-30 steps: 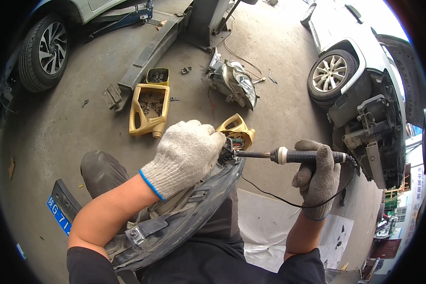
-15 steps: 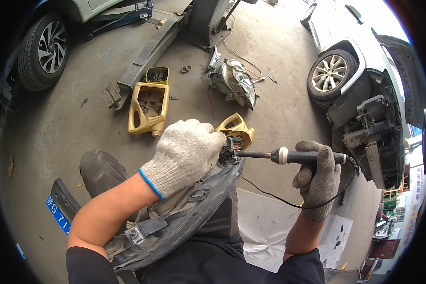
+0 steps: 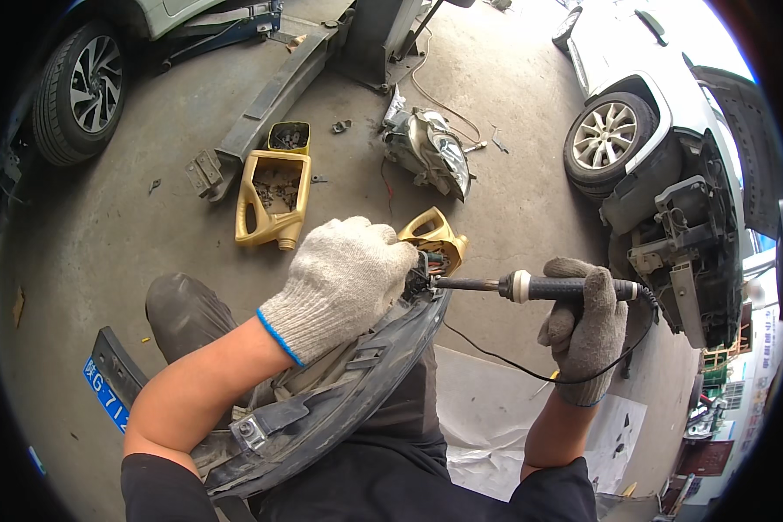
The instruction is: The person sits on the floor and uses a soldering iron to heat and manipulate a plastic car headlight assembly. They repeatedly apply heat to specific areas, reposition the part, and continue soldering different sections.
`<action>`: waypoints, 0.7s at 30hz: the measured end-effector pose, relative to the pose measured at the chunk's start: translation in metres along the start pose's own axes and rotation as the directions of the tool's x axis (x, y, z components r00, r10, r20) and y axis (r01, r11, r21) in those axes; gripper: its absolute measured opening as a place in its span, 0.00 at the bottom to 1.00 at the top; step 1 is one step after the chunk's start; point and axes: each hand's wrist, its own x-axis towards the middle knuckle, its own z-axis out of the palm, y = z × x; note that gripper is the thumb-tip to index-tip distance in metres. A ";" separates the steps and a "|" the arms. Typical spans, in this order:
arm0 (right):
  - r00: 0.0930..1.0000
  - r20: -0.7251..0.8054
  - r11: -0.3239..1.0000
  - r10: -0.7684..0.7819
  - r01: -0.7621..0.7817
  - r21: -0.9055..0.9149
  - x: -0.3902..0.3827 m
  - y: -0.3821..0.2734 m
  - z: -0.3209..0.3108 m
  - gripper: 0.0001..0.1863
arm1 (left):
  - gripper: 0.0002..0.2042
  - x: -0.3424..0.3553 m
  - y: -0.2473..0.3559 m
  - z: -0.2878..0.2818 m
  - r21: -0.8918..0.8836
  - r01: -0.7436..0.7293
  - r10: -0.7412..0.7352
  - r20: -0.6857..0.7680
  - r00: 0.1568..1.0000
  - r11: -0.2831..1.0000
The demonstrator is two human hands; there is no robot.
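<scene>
Your right hand (image 3: pixel 583 326) grips the soldering iron (image 3: pixel 531 286); your left hand (image 3: pixel 344 283) clamps the headlight housing (image 3: pixel 339 409). A slip could scorch that glove.

Left hand (image 3: pixel 344 283), in a white knit glove, is pressed on top of a dark curved plastic car part (image 3: pixel 339 409) at frame centre. A soldering iron (image 3: pixel 531 286) is gripped by the grey-gloved right hand (image 3: pixel 587 326), centre right, its tip set at a cluster of wires (image 3: pixel 426 264) by the left fingers. Two cut-open yellow jugs (image 3: pixel 274 196) are seen on the concrete floor (image 3: pixel 113 252), upper left. A headlamp unit (image 3: pixel 431 152) lies at upper centre.
</scene>
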 end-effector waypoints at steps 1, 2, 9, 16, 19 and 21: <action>1.000 -0.002 1.000 0.004 -0.004 -0.003 0.000 -0.001 0.000 0.30 | 0.07 0.000 0.000 0.000 0.000 0.001 -0.001 0.000 1.000 1.000; 1.000 0.002 1.000 -0.001 0.001 -0.006 0.000 -0.001 0.000 0.30 | 0.07 0.000 0.001 0.000 0.000 0.002 -0.002 0.002 1.000 1.000; 1.000 0.007 1.000 -0.009 0.009 0.004 -0.001 -0.001 0.000 0.30 | 0.07 0.001 0.001 0.001 -0.004 0.003 -0.003 0.003 1.000 1.000; 1.000 0.015 1.000 -0.009 0.009 -0.012 0.000 -0.002 0.001 0.30 | 0.07 0.001 0.000 0.000 -0.008 0.004 -0.004 0.010 1.000 1.000; 1.000 0.006 1.000 -0.013 0.013 -0.021 -0.001 -0.003 0.001 0.31 | 0.06 0.001 -0.001 0.002 -0.014 0.003 -0.003 0.001 1.000 1.000; 1.000 0.008 1.000 -0.011 0.011 -0.026 -0.001 -0.005 0.002 0.30 | 0.06 0.001 -0.001 0.002 -0.016 0.007 -0.007 -0.002 1.000 1.000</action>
